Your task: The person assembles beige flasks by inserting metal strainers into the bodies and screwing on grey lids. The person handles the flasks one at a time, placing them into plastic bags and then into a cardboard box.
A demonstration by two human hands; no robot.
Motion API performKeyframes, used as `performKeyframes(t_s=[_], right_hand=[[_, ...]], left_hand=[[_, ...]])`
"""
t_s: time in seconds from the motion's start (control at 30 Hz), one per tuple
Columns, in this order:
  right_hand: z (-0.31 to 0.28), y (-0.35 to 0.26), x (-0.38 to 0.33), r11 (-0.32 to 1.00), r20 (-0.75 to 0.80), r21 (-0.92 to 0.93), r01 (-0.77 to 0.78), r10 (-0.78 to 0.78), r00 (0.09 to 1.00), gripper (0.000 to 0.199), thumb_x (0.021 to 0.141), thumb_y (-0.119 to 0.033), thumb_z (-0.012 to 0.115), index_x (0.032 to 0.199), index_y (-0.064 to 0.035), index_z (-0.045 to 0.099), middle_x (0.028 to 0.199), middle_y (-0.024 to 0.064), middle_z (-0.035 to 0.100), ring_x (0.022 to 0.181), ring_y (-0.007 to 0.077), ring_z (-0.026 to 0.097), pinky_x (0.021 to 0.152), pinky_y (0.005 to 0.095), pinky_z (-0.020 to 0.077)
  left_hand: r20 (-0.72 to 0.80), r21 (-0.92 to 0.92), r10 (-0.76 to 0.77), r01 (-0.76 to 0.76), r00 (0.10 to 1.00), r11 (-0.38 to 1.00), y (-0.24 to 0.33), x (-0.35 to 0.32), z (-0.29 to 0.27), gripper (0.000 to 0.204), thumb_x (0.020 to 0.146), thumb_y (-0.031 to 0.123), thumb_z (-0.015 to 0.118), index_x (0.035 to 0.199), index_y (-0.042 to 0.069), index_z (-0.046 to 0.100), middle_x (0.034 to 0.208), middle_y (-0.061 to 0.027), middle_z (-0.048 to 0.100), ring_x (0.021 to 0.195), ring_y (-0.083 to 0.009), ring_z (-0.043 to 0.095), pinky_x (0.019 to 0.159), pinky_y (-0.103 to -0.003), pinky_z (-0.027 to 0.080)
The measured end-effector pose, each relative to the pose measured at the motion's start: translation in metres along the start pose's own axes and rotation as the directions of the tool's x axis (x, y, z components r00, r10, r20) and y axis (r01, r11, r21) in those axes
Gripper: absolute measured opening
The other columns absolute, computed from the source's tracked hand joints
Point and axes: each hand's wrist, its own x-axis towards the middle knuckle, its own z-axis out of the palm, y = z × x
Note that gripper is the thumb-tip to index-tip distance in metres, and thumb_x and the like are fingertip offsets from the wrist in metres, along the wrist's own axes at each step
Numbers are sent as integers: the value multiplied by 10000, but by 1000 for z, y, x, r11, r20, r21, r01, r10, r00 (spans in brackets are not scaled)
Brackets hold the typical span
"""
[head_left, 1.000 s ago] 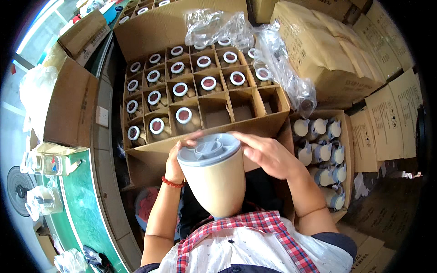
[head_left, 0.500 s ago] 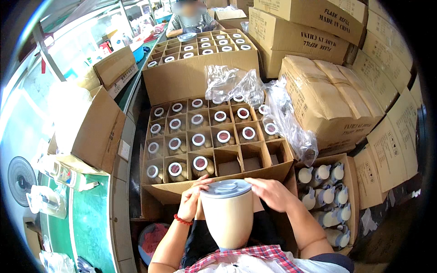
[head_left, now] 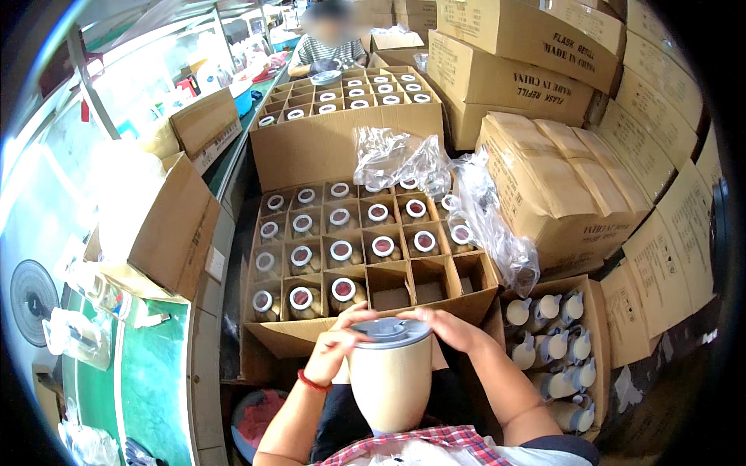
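Observation:
A cream flask (head_left: 388, 384) stands upright in front of my lap, topped by a grey-blue lid (head_left: 392, 331). My left hand (head_left: 338, 346), with a red bead bracelet at its wrist, holds the left edge of the lid with bent fingers. From the other side my right hand (head_left: 451, 329) curls its fingers over the lid's right rim. Just beyond is a divided carton (head_left: 280, 339) of bottle-shaped refills (head_left: 343, 290) with white ring tops. A few front-right cells hold nothing.
Right of me, an open carton (head_left: 598, 326) holds several cream flasks. Clear plastic (head_left: 497, 221) drapes over the divided carton's right edge. Sealed cartons (head_left: 559, 194) rise behind. At left runs a green worktable (head_left: 155, 380). A person in a striped sleeve (head_left: 309, 53) sits beyond another divided carton (head_left: 342, 144).
My left hand has shifted inward, its fingers now further over the lid. My right fingers have moved along the rim. The whole view has shifted slightly; the flask stays between my hands.

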Motion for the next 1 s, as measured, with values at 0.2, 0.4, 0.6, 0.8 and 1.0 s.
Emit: performKeyframes(t_s=[0.2,0.4,0.6,0.8,1.0], right_hand=[[-5,-15,-13,825,-191,-564,-41,-82,978,593,996,-476,358,1195,42,567,1165,248,613,953,306,671,879,370,508],[-17,70,75,533,426,772,-346,-30,904,702,987,-506,324,1356,84,408,1352,214,502,1224,287,519,1066,380,373],[-11,38,37,789,299,590,-173,-14,954,613,1021,-414,276,1341,83,436,1371,176,491,1244,237,484,1108,351,317],[-8,-4,-7,997,31,-67,-41,43,999,600,1023,-435,307,1277,73,501,1311,168,530,1237,235,485,1065,324,338],[14,-54,-30,817,-60,-575,29,-78,995,504,1008,-356,384,1217,82,519,1245,247,541,1143,359,548,975,370,430]], left_hand=[[-3,-255,-230,222,973,941,0,0,-3,295,912,301,591,978,38,706,1285,-179,567,1313,-324,407,1075,-458,326],[158,868,178,-222,971,444,84,31,97,207,818,139,668,1007,58,685,1046,-107,663,1062,-298,600,903,-396,451],[224,682,91,-223,970,696,87,25,72,154,860,173,592,935,108,709,992,-47,703,1115,-240,578,1042,-441,326],[323,336,39,-153,946,930,57,25,22,236,914,265,594,950,86,743,1039,-31,705,1280,-272,458,1141,-518,120],[242,-481,207,-68,948,874,-23,16,-24,308,929,291,562,905,34,731,1011,-140,679,1309,-397,371,1098,-545,196]])
